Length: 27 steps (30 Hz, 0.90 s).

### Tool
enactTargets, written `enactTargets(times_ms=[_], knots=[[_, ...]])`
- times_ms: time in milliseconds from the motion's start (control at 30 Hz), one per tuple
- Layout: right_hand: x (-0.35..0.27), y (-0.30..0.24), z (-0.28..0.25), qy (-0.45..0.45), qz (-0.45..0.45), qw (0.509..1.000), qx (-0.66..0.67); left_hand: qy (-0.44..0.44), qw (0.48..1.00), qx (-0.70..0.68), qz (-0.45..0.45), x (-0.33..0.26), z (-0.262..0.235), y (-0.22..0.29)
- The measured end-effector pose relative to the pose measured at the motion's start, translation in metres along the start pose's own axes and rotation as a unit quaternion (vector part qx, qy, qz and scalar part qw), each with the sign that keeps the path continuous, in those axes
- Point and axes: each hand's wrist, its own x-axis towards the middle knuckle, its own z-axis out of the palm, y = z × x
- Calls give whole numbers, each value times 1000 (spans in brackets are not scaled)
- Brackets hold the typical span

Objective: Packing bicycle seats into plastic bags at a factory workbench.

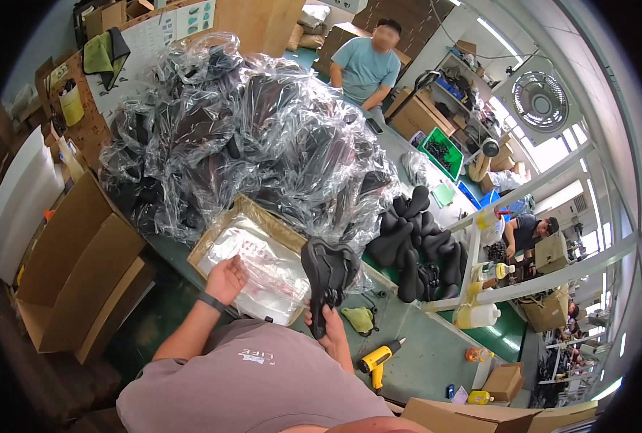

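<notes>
My right hand (332,330) grips a black bicycle saddle (330,270) by its narrow nose, its underside with rails and clamp facing up. At the left, my left hand (227,280), with a dark band on the wrist, is over an open cardboard box (204,249) of clear plastic bags (263,252). Its fingers are curled at the edge of a wrinkled plastic bag. Behind the box rises a large heap of black saddles wrapped in clear film (263,137). Unwrapped black saddles (415,245) lie piled to the right.
A yellow heat gun (380,361) and a green-yellow cloth (359,319) lie on the green table (436,353) at the right. A tall open carton (68,267) stands at the left. A co-worker (368,65) sits beyond the heap. A white metal frame (538,289) borders the right side.
</notes>
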Motion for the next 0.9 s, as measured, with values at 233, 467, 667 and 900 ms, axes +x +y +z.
enactTargets(times_ms=[233, 467, 667, 900], knots=[[-42, -10, 36, 107, -244, 752, -602, -10, 887, 452, 89, -4, 114, -38], [-49, -20, -2, 253, -22, 967, -28, -428, 784, 449, -19, -68, 162, -94], [-39, -21, 34, 273, -243, 885, -288, -253, 814, 516, -83, -28, 124, -103], [-49, -38, 87, 72, -281, 794, -535, -54, 845, 522, 103, -24, 187, -90]])
